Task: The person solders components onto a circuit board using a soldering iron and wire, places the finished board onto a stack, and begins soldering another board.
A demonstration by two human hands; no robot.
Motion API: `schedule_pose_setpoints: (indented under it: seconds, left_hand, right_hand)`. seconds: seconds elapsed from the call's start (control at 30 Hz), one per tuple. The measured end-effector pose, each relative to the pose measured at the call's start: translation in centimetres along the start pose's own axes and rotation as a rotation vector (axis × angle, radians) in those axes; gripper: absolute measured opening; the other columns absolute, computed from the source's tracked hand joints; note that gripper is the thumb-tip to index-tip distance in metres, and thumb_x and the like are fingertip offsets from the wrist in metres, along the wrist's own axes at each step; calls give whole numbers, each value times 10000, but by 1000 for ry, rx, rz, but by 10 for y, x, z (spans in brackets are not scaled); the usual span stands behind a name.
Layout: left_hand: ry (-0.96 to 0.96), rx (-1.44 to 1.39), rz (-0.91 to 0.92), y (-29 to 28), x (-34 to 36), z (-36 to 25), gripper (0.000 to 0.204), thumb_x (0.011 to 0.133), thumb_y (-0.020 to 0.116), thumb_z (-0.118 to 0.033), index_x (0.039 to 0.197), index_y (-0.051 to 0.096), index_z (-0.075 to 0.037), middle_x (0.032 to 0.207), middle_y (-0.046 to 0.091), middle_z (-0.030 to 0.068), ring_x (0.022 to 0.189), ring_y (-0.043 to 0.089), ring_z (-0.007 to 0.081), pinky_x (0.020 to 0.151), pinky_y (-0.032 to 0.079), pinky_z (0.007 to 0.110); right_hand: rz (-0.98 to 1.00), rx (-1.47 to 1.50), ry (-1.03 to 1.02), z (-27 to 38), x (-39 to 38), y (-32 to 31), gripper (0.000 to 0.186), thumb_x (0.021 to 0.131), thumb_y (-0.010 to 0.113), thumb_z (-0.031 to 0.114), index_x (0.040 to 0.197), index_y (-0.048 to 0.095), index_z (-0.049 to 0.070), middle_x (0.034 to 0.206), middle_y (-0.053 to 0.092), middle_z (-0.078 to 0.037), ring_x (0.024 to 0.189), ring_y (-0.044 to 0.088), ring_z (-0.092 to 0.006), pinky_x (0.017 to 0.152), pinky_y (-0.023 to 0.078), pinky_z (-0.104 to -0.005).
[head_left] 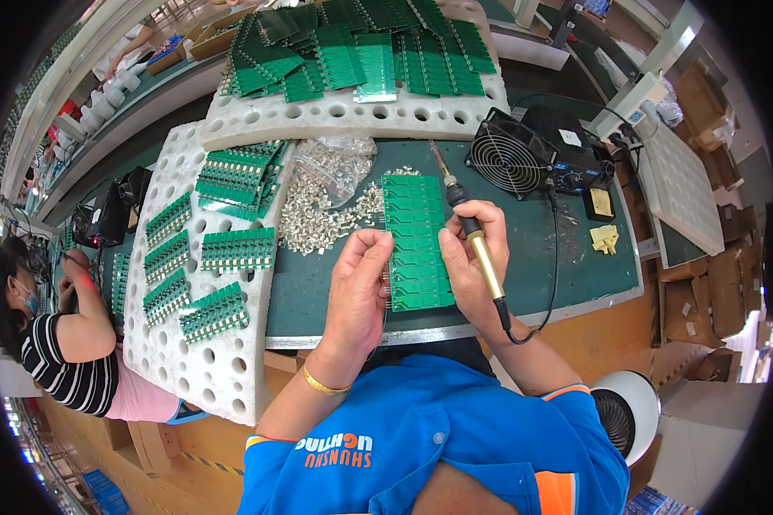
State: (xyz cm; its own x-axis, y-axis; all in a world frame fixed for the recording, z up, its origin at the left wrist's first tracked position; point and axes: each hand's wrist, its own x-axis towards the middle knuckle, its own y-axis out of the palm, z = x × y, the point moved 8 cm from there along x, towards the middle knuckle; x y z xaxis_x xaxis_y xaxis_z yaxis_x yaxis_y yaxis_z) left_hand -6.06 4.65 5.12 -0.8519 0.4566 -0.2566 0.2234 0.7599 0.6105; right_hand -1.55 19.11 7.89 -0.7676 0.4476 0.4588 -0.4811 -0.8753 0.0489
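Observation:
My left hand (356, 296) grips the left edge of a long green circuit board panel (416, 240), bare traced side facing up. My right hand (477, 262) is wrapped round a soldering iron (489, 275), its tip angled up beyond the board, with my thumb at the board's right edge. Behind the board lie a heap of small silver parts (318, 223) and an open plastic bag (335, 163) of similar parts. Populated board panels (236, 245) rest on a white perforated foam sheet (240, 378) at left.
Stacked green boards (352, 60) top another foam sheet (318, 120). A black fan (507, 154), solder station (575, 163) and yellow sponge (601, 202) stand right of me on the green bench (601, 275). A seated co-worker (69, 352) works at left. Cardboard boxes (691, 305) are at right.

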Motion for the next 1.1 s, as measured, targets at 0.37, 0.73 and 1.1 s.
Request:
schedule_pose_setpoints:
  seconds: [0.37, 0.73, 1.1]
  left_hand:
    - [38, -4, 5, 2, -6, -5, 118, 991, 585, -226, 980, 540, -118, 808, 589, -54, 597, 469, -17, 482, 350, 151]
    - [52, -9, 95, 8, -26, -3, 132, 1002, 564, -235, 1003, 553, -104, 847, 601, -37, 629, 460, 9, 528, 361, 170]
    - [83, -41, 148, -8, -74, -4, 282, 937, 604, -200, 1145, 543, -19, 951, 635, 34, 729, 508, 55, 621, 393, 197]
  right_hand:
    - [-20, -6, -61, 14, -1, -1, 262, 910, 619, 14, 1145, 507, 42, 996, 450, -37, 760, 479, -67, 593, 437, -200]
    - [-68, -24, -221, 49, -12, -10, 259, 905, 645, 39, 1128, 514, 40, 987, 461, -54, 751, 482, -82, 600, 425, -208]
    - [-198, -84, -460, 79, -26, -17, 260, 882, 651, 3, 1107, 527, 39, 1024, 473, -113, 790, 494, -136, 660, 446, -253]
